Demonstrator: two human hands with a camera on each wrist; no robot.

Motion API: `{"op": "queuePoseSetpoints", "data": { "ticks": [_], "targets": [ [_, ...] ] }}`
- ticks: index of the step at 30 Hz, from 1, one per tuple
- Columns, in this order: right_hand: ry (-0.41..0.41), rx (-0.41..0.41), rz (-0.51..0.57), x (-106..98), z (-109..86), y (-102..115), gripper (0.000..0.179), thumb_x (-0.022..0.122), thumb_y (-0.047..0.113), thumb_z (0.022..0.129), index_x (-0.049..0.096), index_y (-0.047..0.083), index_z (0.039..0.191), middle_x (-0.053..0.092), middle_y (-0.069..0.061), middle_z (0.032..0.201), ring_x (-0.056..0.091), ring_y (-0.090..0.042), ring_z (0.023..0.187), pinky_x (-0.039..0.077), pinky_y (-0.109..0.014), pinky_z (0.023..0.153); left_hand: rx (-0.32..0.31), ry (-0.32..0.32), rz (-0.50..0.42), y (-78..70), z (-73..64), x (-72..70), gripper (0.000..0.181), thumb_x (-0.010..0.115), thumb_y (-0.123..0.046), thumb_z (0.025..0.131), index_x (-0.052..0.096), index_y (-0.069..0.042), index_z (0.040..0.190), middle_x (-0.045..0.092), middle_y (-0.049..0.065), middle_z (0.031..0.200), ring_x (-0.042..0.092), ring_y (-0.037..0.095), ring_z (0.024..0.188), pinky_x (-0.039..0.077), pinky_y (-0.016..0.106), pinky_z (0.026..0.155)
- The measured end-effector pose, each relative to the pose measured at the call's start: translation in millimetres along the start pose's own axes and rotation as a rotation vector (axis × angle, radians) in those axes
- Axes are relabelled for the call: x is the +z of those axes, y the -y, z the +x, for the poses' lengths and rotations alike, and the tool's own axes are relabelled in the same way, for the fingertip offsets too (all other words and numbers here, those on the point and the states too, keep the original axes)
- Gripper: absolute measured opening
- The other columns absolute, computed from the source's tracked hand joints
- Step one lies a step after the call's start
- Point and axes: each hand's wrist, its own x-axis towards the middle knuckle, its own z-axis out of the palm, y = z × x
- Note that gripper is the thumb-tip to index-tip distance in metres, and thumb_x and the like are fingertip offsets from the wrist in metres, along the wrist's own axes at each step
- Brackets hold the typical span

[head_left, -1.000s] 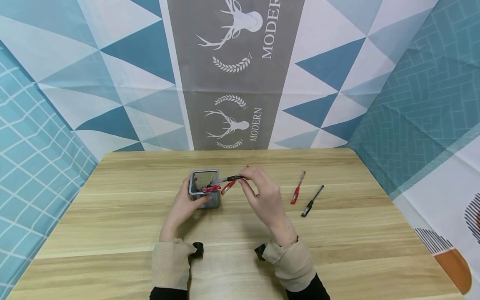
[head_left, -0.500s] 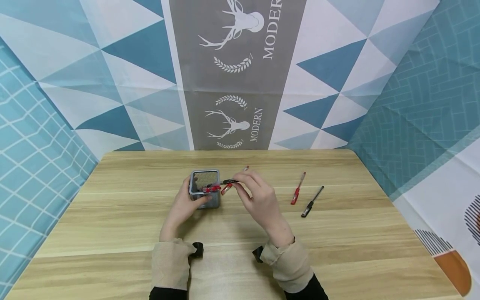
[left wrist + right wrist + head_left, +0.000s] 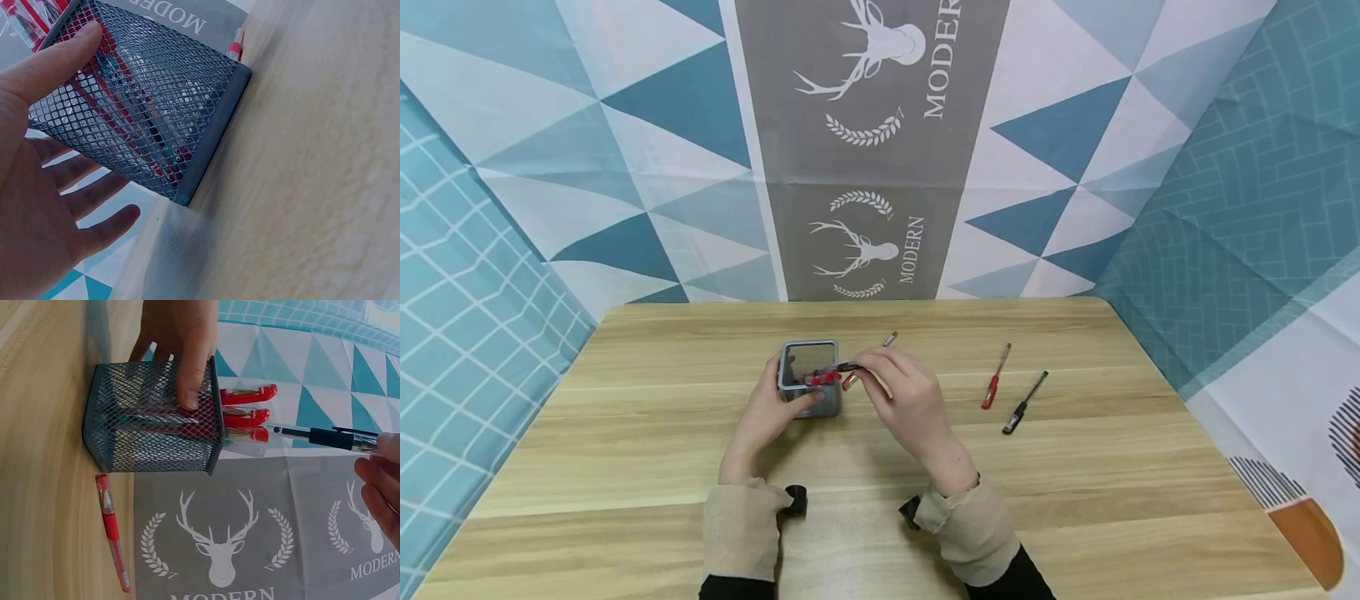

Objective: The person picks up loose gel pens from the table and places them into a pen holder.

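My left hand (image 3: pixel 767 408) holds a dark mesh pen holder (image 3: pixel 827 404), thumb on its near wall and fingers round the left side. Several red-capped pens (image 3: pixel 250 395) stand inside, their ends above the rim; more pens show through the mesh in the left wrist view. My right hand (image 3: pixel 910 396) pinches a black gel pen (image 3: pixel 331 438) by one end. The other end of this pen points at the holder's opening, close to the red caps. Whether it has passed the rim, I cannot tell. Part of the right hand lies outside the right wrist view.
A red pen (image 3: pixel 110 528) lies on the wooden table (image 3: pixel 1075 500) just right of the holder, partly behind my right hand. Farther right lie another red pen (image 3: pixel 992 387) and a black pen (image 3: pixel 1017 412). A patterned cloth backdrop (image 3: pixel 865 167) rises behind the table.
My right hand has moved left and slightly down, bringing the black gel pen closer to the holder's opening. The left hand and the holder have stayed in place.
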Motion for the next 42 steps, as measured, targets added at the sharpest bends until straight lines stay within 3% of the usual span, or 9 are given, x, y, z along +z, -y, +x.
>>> {"op": "queuePoseSetpoints", "data": {
  "ticks": [15, 27, 42],
  "targets": [
    [0.053, 0.045, -0.065, 5, -3.2, 3, 0.018, 0.068, 0.01, 0.079, 0.066, 0.009, 0.097, 0.069, -0.001, 0.089, 0.065, -0.011, 0.076, 0.051, -0.022, 0.069, -0.003, 0.0, -0.008, 0.0, 0.4, 0.6, 0.095, 0.074, -0.039, 0.073, 0.016, -0.017, 0.145, 0.038, 0.015, 0.137, 0.033, 0.033, 0.128, 0.026, 0.053, 0.104],
    [0.099, 0.061, -0.093, 14, -7.0, 5, 0.016, 0.07, 0.011, 0.077, 0.066, 0.009, 0.092, 0.068, 0.001, 0.089, 0.064, -0.01, 0.079, 0.051, -0.021, 0.073, -0.006, 0.008, -0.013, -1.2, 0.1, 0.4, 0.096, 0.073, -0.04, 0.074, 0.014, -0.017, 0.146, 0.037, 0.015, 0.138, 0.034, 0.033, 0.128, 0.027, 0.053, 0.104],
    [0.071, 0.1, -0.071, 20, -9.5, 5, 0.014, 0.069, 0.01, 0.078, 0.066, 0.008, 0.092, 0.067, -0.001, 0.089, 0.063, -0.01, 0.078, 0.05, -0.019, 0.073, 0.0, 0.004, -0.01, -0.1, -0.1, 0.6, 0.096, 0.074, -0.04, 0.074, 0.015, -0.016, 0.146, 0.037, 0.016, 0.138, 0.034, 0.034, 0.128, 0.027, 0.053, 0.104]
  ]
}}
